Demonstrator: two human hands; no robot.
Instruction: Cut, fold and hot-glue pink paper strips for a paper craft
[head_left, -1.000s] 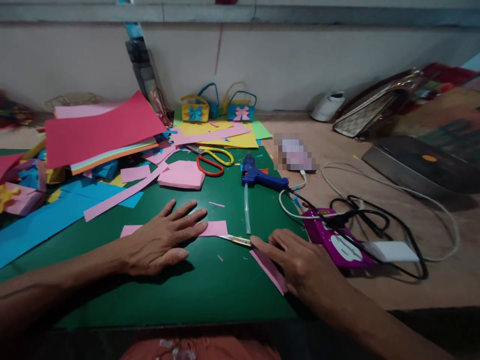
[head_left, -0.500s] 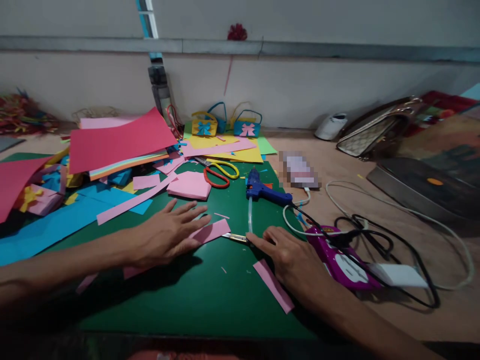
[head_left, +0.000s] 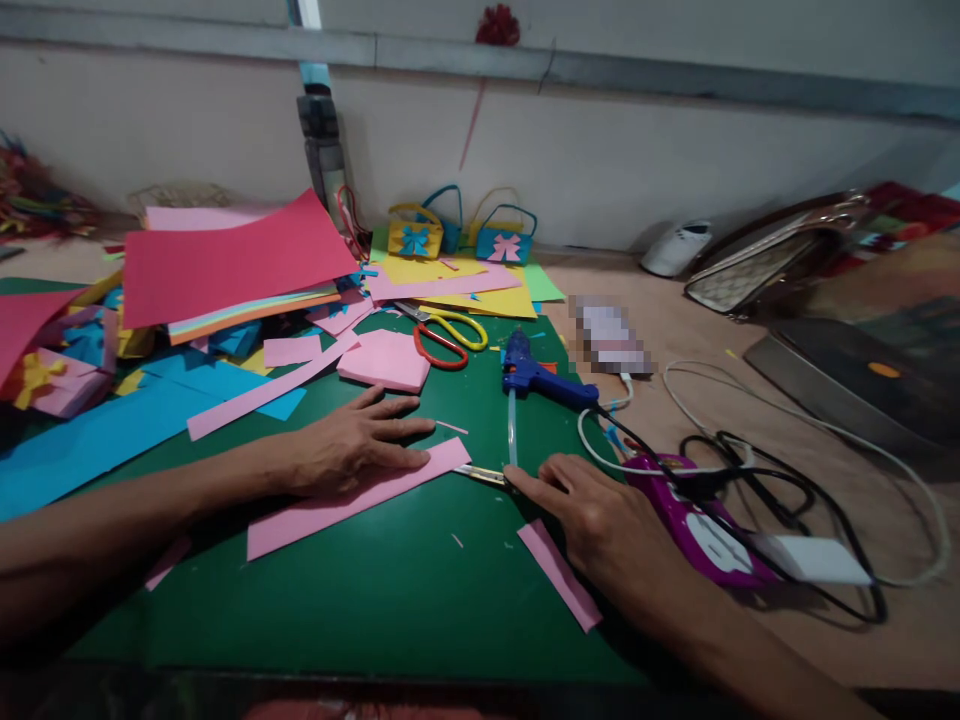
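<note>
My left hand (head_left: 360, 441) lies with fingers spread on the upper edge of a pink paper strip (head_left: 337, 513) on the green mat (head_left: 360, 610). In my right hand (head_left: 589, 510) is a slim metal utility knife (head_left: 484, 474), its tip at the strip's right end. The index finger stretches along the knife; my palm hides the rest of the grip. A shorter pink strip (head_left: 559, 575) rests beside my right wrist. Beyond my left hand sits a folded pink paper piece (head_left: 384, 361). A thin pink sliver (head_left: 451, 427) lies close to its fingertips.
Red-and-yellow-handled scissors (head_left: 442, 345) and a blue glue gun (head_left: 544, 375) lie farther back. Its cord runs to a purple power strip (head_left: 705, 530) on the right. Coloured paper sheets (head_left: 240, 255) pile up at left; small paper bags (head_left: 504, 246) stand behind.
My left hand has slid away from me, uncovering more of the pink strip. The right hand keeps hold of the utility knife with little movement. The camera view has shifted slightly.
</note>
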